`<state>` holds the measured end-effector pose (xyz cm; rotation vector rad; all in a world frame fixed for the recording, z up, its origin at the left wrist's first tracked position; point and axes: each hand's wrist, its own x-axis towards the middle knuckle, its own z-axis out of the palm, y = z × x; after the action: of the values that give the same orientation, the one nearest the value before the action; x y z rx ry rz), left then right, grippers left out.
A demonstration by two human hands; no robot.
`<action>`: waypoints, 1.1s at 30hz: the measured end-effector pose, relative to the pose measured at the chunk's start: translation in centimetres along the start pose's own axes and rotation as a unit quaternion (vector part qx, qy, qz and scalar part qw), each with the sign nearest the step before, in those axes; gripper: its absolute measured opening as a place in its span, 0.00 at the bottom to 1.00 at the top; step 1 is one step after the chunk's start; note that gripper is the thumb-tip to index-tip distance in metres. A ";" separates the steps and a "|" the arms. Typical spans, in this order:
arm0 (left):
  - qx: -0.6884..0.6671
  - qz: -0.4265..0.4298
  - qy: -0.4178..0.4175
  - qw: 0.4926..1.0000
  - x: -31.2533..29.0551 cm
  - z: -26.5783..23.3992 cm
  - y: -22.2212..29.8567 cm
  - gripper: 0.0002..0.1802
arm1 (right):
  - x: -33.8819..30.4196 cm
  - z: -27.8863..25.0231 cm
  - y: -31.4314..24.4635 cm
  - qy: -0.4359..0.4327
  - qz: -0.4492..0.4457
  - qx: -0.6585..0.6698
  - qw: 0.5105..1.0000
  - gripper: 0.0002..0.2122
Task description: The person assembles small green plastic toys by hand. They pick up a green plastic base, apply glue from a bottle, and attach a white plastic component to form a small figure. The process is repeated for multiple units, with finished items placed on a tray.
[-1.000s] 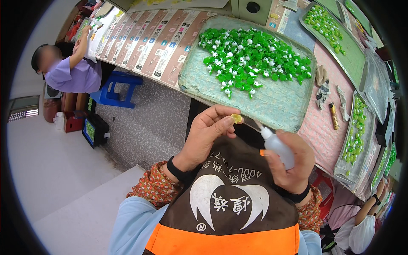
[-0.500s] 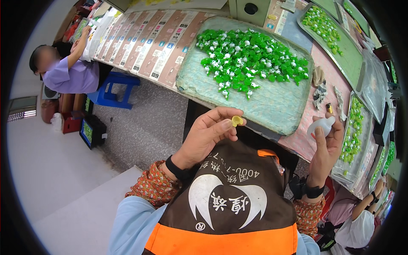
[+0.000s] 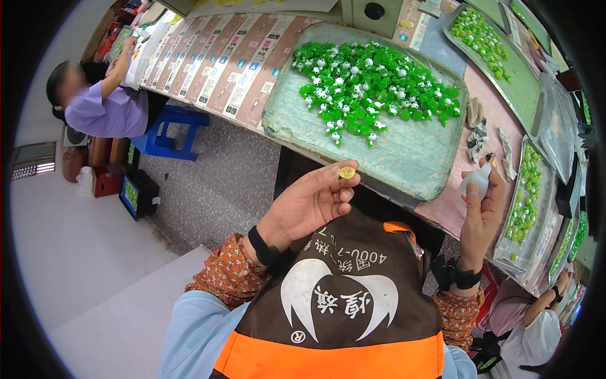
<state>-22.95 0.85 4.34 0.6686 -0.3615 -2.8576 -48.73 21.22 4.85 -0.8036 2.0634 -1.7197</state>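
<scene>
Between thumb and fingertips my left hand (image 3: 314, 201) pinches a small yellow plastic piece (image 3: 346, 172), just off the tray's near edge. Its round face is turned up toward me. My right hand (image 3: 482, 215) is wrapped round a small white squeeze bottle (image 3: 476, 180) with a dark narrow tip, held over the pink cloth right of the tray. On the large pale green tray (image 3: 379, 165) lies a heap of small green plastic pieces with white ball-shaped parts (image 3: 372, 85).
Crumpled rags (image 3: 477, 136) lie right of the tray. Farther right are trays of yellow-green pieces (image 3: 527, 196). A person in a purple top (image 3: 107, 114) works at the far left by a blue stool (image 3: 169, 134). Another person's arm (image 3: 543, 303) shows at the lower right.
The yellow piece has been turned in my left fingers, so its round face now shows. The bottle in my right hand has tilted, its dark tip now pointing up and away.
</scene>
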 end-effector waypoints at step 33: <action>0.158 0.028 0.031 0.987 -0.4 1.2 0.0 0.21 | -1.9 6.1 -7.5 -0.273 -0.178 -0.064 0.943 0.19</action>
<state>-23.19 1.21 5.54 0.7832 -0.8221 -2.7442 -42.11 16.79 10.63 -1.5713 1.7235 -1.3125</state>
